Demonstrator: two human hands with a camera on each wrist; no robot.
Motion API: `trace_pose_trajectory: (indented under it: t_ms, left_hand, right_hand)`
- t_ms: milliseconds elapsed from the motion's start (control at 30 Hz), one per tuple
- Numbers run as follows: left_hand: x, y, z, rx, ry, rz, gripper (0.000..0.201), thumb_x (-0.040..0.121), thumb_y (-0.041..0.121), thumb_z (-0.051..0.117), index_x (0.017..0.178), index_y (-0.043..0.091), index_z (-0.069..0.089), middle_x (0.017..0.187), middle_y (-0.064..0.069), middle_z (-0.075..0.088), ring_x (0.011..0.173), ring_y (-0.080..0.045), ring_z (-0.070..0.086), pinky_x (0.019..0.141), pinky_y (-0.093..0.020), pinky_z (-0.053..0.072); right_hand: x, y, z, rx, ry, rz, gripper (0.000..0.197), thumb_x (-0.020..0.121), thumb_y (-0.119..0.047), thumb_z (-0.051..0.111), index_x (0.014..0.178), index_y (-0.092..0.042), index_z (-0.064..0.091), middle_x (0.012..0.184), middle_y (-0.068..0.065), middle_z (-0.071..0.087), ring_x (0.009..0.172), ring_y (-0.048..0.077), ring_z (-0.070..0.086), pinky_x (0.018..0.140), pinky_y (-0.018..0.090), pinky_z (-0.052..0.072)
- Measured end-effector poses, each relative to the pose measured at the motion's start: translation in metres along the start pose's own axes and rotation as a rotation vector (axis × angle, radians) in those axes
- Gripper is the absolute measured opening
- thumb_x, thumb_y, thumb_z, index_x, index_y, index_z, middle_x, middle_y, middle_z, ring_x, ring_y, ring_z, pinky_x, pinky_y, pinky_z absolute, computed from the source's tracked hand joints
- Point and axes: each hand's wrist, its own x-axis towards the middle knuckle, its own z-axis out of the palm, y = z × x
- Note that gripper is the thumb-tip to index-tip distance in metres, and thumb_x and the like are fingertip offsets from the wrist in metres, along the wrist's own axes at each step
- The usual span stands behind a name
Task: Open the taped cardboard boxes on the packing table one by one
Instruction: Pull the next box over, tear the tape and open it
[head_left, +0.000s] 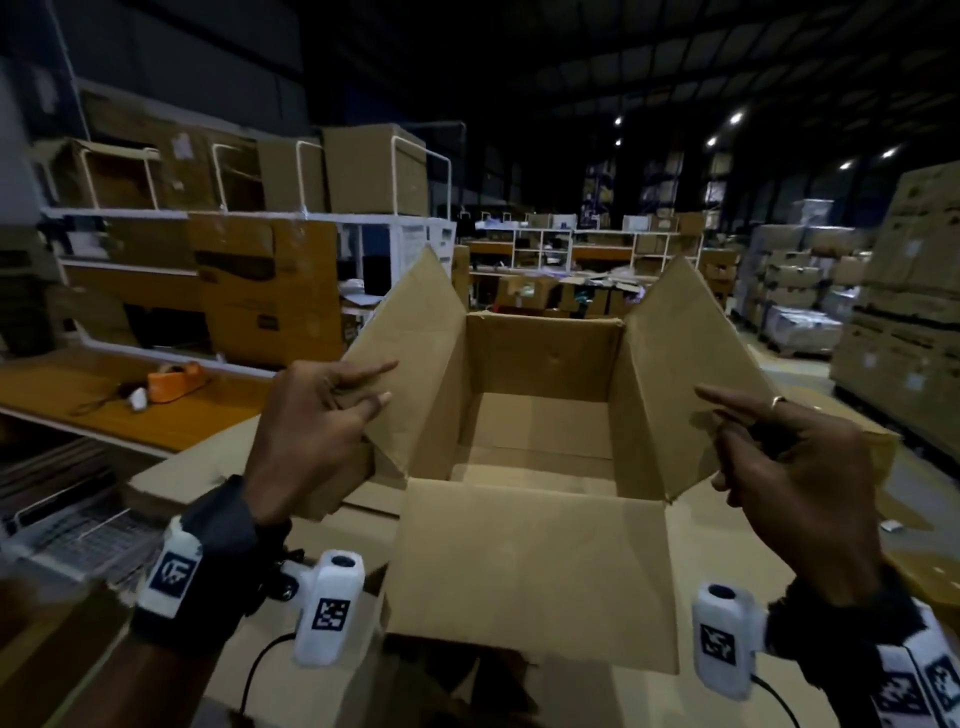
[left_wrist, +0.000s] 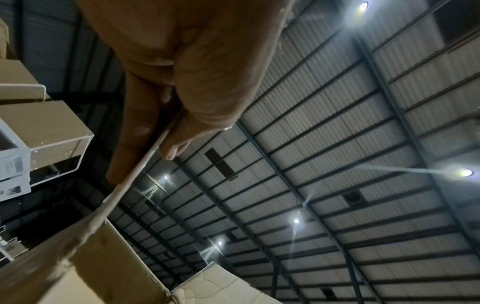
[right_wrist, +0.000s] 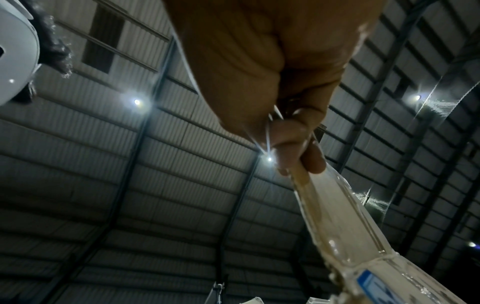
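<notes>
Box (head_left: 540, 431) open on bench (head_left: 197, 467); left hand (head_left: 311, 436) pinches left flap (head_left: 410, 364), right hand (head_left: 789, 467) pinches right flap (head_left: 685, 374), both raised.

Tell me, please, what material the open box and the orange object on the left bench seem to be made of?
The open box: brown cardboard, matte, with creased folds and raw cut edges. The orange object: probably smooth plastic, judging by its even colour and slight sheen; it is too blurred to be sure.

Left hand (head_left: 306, 441) raised, thumb and fingers pinching left flap (head_left: 410, 338) edge; right hand (head_left: 789, 467) raised likewise, pinching right flap (head_left: 680, 353), ring on one finger
</notes>
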Motion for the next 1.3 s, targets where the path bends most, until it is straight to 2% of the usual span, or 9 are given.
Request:
trace_pose_trajectory:
  t_ms: [133,267,433,600,700,833,967,1133,1300]
  left_hand:
    - [0.010,-0.027,-0.043,0.013,0.037,0.026,0.026,0.089,0.011,0.074,0.111,0.023,0.077,0.117,0.004,0.073,0.106,-0.007,0.069,0.082,-0.040,0.063]
    - [0.028,-0.057,-0.068,-0.017,0.083,0.016,0.026,0.090,0.011,0.071,0.112,0.023,0.077,0.116,0.009,0.073,0.104,-0.004,0.069,0.081,-0.039,0.063]
    - [0.058,-0.108,-0.079,-0.060,0.115,-0.006,0.026,0.090,0.010,0.072,0.112,0.025,0.077,0.114,0.008,0.074,0.102,-0.008,0.071,0.080,-0.044,0.063]
    - [0.085,-0.142,-0.082,-0.013,0.082,-0.026,0.026,0.091,0.007,0.069,0.111,0.023,0.076,0.117,0.005,0.072,0.104,-0.008,0.070,0.073,-0.029,0.064]
    - [0.093,-0.170,-0.083,-0.003,0.048,-0.063,0.025,0.092,0.006,0.069,0.112,0.017,0.076,0.116,0.002,0.073,0.103,-0.011,0.071,0.073,-0.028,0.063]
    - [0.095,-0.211,-0.081,-0.001,0.015,-0.133,0.023,0.090,0.003,0.072,0.105,0.019,0.079,0.105,0.000,0.076,0.091,-0.008,0.073,0.065,-0.026,0.063]
    - [0.092,-0.251,-0.076,-0.040,-0.051,-0.194,0.023,0.090,0.005,0.071,0.106,0.020,0.078,0.109,0.002,0.074,0.097,-0.009,0.072,0.067,-0.027,0.063]
    - [0.104,-0.286,-0.081,-0.095,-0.111,-0.159,0.022,0.091,0.008,0.070,0.108,0.021,0.078,0.110,0.012,0.073,0.098,-0.005,0.071,0.068,-0.031,0.064]
    - [0.114,-0.315,-0.090,-0.139,-0.158,-0.133,0.022,0.092,0.008,0.070,0.109,0.018,0.078,0.113,0.005,0.073,0.101,-0.007,0.070,0.069,-0.033,0.064]
  right_hand:
    - [-0.001,-0.022,0.046,0.041,0.009,-0.017,0.028,0.093,-0.004,0.066,0.119,-0.012,0.072,0.071,0.000,0.069,0.051,0.011,0.064,0.042,0.015,0.048]
    - [0.007,-0.026,0.088,0.118,0.038,0.018,0.026,0.094,-0.007,0.066,0.118,-0.015,0.073,0.079,0.001,0.073,0.049,0.014,0.065,0.043,0.021,0.052]
    - [0.016,-0.013,0.146,0.189,0.025,0.040,0.025,0.093,-0.002,0.066,0.115,-0.013,0.074,0.078,0.000,0.074,0.047,0.016,0.065,0.044,0.025,0.054]
    - [0.019,0.015,0.209,0.255,0.015,0.107,0.026,0.093,0.000,0.066,0.113,-0.015,0.074,0.075,0.007,0.072,0.045,0.015,0.064,0.045,0.024,0.054]
    - [0.017,0.027,0.238,0.268,-0.032,0.179,0.026,0.094,0.001,0.065,0.112,-0.016,0.074,0.072,0.009,0.071,0.044,0.014,0.064,0.046,0.022,0.053]
    - [0.011,0.036,0.259,0.275,-0.042,0.255,0.024,0.094,-0.001,0.066,0.109,-0.017,0.076,0.063,0.002,0.072,0.044,0.017,0.064,0.049,0.024,0.055]
    - [0.003,0.035,0.269,0.233,-0.027,0.312,0.022,0.094,-0.002,0.066,0.107,-0.017,0.076,0.071,0.001,0.075,0.046,0.018,0.066,0.053,0.031,0.058]
    - [-0.005,0.016,0.287,0.120,-0.007,0.330,0.020,0.094,-0.004,0.067,0.110,-0.011,0.076,0.087,0.005,0.076,0.049,0.018,0.068,0.055,0.032,0.060]
    - [-0.012,-0.004,0.313,-0.061,-0.024,0.359,0.019,0.094,-0.009,0.068,0.110,-0.013,0.077,0.082,0.000,0.075,0.049,0.016,0.068,0.057,0.040,0.061]
